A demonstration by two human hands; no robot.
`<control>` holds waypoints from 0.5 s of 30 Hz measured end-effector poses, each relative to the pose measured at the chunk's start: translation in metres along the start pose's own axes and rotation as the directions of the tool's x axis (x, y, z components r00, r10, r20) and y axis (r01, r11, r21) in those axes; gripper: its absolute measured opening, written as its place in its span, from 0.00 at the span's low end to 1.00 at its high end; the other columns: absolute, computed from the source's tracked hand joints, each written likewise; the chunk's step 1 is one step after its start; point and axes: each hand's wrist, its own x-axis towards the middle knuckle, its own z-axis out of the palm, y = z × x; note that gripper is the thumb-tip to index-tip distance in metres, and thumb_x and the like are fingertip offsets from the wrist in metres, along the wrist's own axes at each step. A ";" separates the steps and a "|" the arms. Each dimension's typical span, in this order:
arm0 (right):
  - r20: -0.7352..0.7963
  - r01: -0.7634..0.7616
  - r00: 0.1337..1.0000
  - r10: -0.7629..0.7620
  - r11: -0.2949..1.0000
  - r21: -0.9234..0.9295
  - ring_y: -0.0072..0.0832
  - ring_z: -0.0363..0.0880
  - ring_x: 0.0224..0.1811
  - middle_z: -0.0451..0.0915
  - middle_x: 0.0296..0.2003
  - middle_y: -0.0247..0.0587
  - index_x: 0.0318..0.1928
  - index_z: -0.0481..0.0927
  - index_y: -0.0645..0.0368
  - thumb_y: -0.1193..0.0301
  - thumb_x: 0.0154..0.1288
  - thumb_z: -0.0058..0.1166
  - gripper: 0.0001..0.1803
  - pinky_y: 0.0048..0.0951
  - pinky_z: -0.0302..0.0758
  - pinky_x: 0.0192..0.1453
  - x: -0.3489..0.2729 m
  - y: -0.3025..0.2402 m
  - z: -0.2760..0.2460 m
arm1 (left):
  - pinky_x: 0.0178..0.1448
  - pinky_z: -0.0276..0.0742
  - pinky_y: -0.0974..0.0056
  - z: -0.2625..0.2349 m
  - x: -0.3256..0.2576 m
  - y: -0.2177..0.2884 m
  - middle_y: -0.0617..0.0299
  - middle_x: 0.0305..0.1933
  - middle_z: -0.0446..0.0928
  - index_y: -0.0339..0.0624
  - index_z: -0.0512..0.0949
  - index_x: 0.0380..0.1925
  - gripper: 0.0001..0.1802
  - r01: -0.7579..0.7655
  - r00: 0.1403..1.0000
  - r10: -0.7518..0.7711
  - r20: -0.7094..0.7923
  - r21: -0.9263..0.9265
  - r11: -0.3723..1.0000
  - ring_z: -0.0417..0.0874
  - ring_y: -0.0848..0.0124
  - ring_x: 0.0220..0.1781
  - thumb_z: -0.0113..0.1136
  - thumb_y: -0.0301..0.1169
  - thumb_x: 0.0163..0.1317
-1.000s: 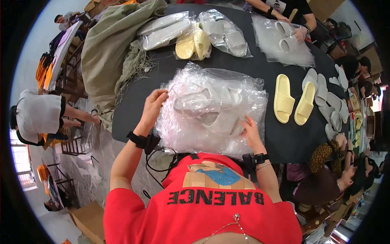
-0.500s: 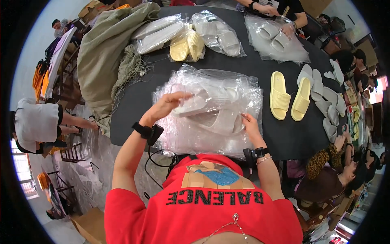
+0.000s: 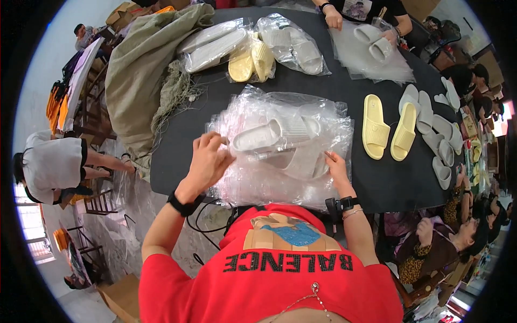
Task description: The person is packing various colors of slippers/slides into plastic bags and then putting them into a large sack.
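Note:
A pair of grey slide slippers point(image 3: 258, 137) lies on a thick stack of clear plastic bags point(image 3: 247, 180) in front of me, with film over at least part of the pair. My left hand point(image 3: 207, 161) is at the left edge of the stack, fingers bent together. What it pinches there, if anything, is too unclear to see. At the right side, my right hand point(image 3: 338, 168) grips the edge of a plastic bag point(image 3: 323, 153) between thumb and fingers, beside the lower slipper.
Yellow slippers point(image 3: 376, 129) and several grey ones point(image 3: 425, 110) lie at the right on the black table point(image 3: 177, 167). Bagged slippers point(image 3: 215, 51) lie at the back, beside a green-grey cloth point(image 3: 134, 70). Across the table, a person's hands point(image 3: 334, 20) handle another bagged pair point(image 3: 371, 40).
My left hand has drawn back leftward from above the upper slipper to the stack's left edge, its fingers now bent. My right hand stays at the bag. The person opposite has moved one hand leftward.

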 end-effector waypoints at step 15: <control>0.162 0.030 0.987 -0.021 0.998 -0.053 0.24 0.71 0.46 0.73 0.48 0.40 0.54 0.69 0.61 0.78 0.52 0.49 0.25 0.22 0.69 0.42 -0.017 -0.014 0.000 | 0.47 0.70 0.55 0.121 0.047 -0.031 0.45 0.41 0.70 0.35 0.70 0.44 0.21 -0.344 0.938 0.344 -0.046 0.020 0.939 0.73 0.53 0.45 0.56 0.36 0.53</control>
